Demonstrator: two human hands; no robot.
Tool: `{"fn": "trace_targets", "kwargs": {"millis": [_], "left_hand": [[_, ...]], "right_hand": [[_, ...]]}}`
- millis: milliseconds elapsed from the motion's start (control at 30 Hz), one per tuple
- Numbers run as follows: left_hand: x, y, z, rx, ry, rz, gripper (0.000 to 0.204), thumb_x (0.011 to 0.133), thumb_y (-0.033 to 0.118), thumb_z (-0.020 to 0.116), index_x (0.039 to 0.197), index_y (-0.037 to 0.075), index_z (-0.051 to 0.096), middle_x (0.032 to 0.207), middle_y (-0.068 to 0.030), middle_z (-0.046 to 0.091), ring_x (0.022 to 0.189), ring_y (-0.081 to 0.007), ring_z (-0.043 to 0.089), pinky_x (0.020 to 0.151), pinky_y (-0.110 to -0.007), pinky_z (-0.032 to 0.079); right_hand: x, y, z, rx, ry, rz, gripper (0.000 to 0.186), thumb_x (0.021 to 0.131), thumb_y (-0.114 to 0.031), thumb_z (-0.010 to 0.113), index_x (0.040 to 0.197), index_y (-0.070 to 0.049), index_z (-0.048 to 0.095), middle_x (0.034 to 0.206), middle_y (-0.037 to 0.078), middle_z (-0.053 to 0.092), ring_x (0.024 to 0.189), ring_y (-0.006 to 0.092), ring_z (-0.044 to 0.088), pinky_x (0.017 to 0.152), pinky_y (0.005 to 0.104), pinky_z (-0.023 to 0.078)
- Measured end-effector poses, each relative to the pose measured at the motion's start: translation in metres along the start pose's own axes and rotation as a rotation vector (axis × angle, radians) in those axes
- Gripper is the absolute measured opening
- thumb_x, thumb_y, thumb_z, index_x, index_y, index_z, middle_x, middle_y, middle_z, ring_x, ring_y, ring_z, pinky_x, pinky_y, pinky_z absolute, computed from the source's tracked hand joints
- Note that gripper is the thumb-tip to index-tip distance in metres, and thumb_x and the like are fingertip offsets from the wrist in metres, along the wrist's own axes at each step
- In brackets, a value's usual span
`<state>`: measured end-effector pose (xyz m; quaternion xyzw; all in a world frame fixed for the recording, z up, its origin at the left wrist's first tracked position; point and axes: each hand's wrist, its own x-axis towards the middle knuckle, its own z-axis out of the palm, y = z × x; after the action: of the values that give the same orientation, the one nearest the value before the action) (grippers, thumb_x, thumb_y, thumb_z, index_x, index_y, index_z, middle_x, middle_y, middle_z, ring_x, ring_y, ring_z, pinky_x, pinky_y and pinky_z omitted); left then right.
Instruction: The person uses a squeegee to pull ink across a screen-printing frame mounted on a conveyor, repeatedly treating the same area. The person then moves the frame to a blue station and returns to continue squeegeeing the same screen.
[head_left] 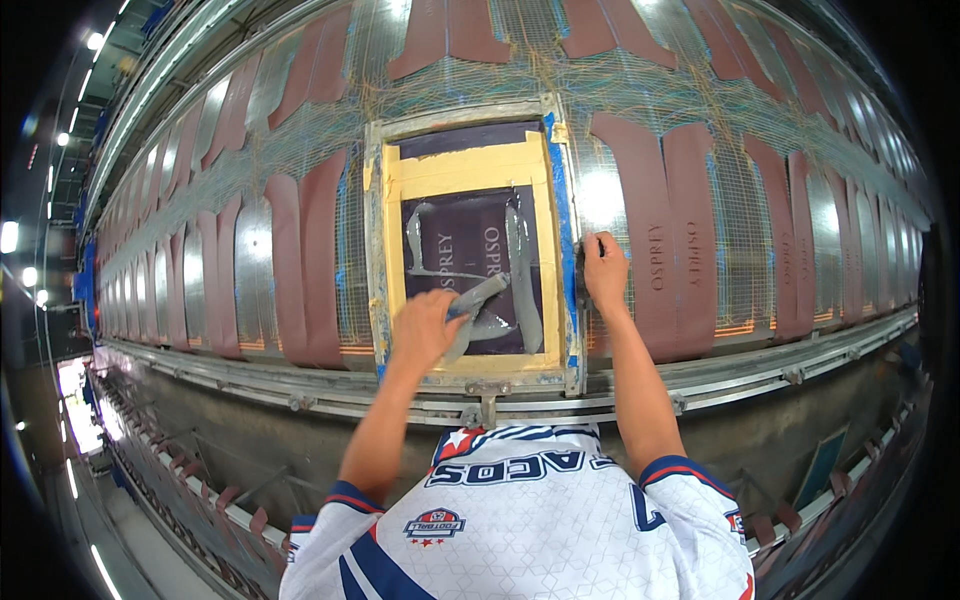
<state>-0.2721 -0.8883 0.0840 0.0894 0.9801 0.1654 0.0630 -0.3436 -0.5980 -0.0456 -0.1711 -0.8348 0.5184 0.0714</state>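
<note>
A screen-printing frame (375,250) with a blue tape edge, yellow masking and a dark, lettered mesh centre (430,240) lies on the long table. Grey ink (525,290) streaks the mesh on both sides and across the lower part. My left hand (425,325) grips a grey, ink-coated scraper (478,298), slanting over the lower mesh. My right hand (607,270) is closed at the frame's right edge, around a dark part that I cannot make out clearly.
Maroon cut panels (665,230), some printed, lie in rows along the long, grid-marked table (255,250). A metal rail (730,375) with fittings runs along the near edge, in front of my body. Ceiling lights and another lower rail (240,510) show at the left.
</note>
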Motion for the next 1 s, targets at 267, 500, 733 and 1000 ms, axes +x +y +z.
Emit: {"fn": "trace_targets", "kwargs": {"millis": [267,500,733,1000], "left_hand": [[0.176,-0.073,-0.019,0.120,-0.049,0.405,0.027,0.078,0.027,0.079,0.099,0.010,0.073,0.092,-0.0099,0.072,0.088,-0.0342,0.068,0.077,-0.044,0.053],[0.166,-0.076,-0.009,0.061,-0.074,0.384,0.023,0.077,0.022,0.077,0.096,0.010,0.073,0.089,-0.0108,0.070,0.088,-0.0347,0.067,0.077,-0.046,0.053],[-0.011,-0.039,0.010,0.038,-0.266,0.390,0.039,0.064,0.015,0.082,0.101,0.013,0.068,0.101,-0.0030,0.070,0.089,-0.0272,0.067,0.080,-0.042,0.054],[0.158,-0.067,-0.017,0.112,-0.074,0.396,0.019,0.076,0.024,0.080,0.090,0.013,0.073,0.087,-0.0073,0.071,0.086,-0.0308,0.070,0.074,-0.046,0.056]], "right_hand": [[-0.002,-0.015,-0.002,-0.107,0.019,0.055,0.031,0.099,-0.033,0.061,0.097,-0.003,0.068,0.070,0.022,0.063,0.061,0.0323,0.061,0.063,0.0425,0.047],[-0.008,-0.020,0.002,-0.096,0.003,0.061,0.032,0.101,-0.032,0.060,0.091,-0.001,0.064,0.065,0.009,0.056,0.062,0.0131,0.049,0.061,0.0344,0.043],[-0.003,-0.011,0.001,-0.130,-0.017,0.098,0.034,0.100,-0.036,0.060,0.096,-0.003,0.067,0.069,0.016,0.063,0.060,0.0248,0.058,0.061,0.0392,0.046],[-0.002,-0.012,0.004,-0.200,-0.004,0.026,0.037,0.102,-0.037,0.058,0.094,-0.001,0.064,0.070,0.010,0.060,0.067,0.0214,0.057,0.068,0.0378,0.047]]}}
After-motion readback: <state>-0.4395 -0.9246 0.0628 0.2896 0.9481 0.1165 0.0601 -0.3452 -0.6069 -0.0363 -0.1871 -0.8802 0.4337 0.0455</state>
